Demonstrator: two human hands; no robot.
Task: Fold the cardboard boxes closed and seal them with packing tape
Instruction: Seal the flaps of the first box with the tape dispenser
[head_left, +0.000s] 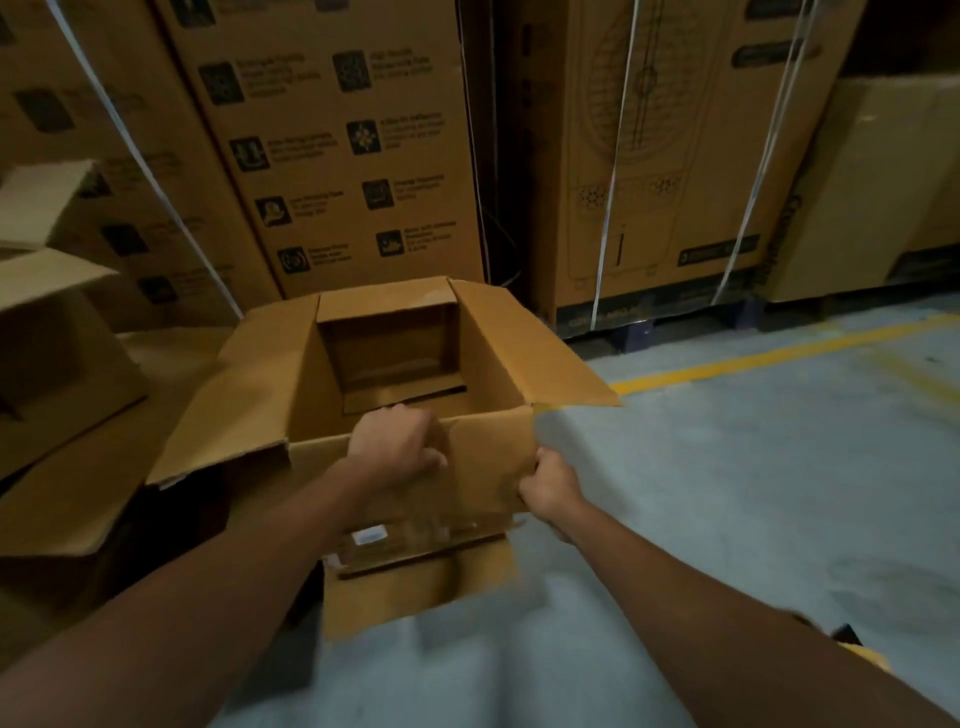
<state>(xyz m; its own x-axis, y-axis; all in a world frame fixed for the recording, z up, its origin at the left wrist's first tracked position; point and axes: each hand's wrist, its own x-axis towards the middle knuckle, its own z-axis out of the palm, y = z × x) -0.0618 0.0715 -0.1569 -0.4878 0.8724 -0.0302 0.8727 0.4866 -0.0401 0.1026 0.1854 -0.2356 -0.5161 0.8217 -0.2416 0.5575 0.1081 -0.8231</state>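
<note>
Now the open cardboard box (395, 353) sits on the grey floor (753, 493), right in front of the person and in the middle of the view. All of its top flaps are undone. The left flap (218, 405) and the right flap (519, 348) lean out to the sides, and the far flap (384, 306) stands up at the back.

Both bare hands are on the near flap (483, 457). The left grip (397, 441) is curled over the flap's top edge, with its fingers dipping into the box. The right grip (550, 486) pinches the flap's right edge near the corner — thumb on the side we can see, fingers tucked behind. So both grips are closed on that same flap.

Below the flap, on the near side of the box, there is a small white label (369, 535) under some shiny clear tape. It is too blurry to read.

Behind the box stand tall stacked boxes (337, 156) with dark pictures and words on them, tied with white straps (618, 156). More open boxes (57, 364) sit to the left. A yellow line (779, 353) runs across the floor on the right — it goes behind the right flap's corner.
</note>
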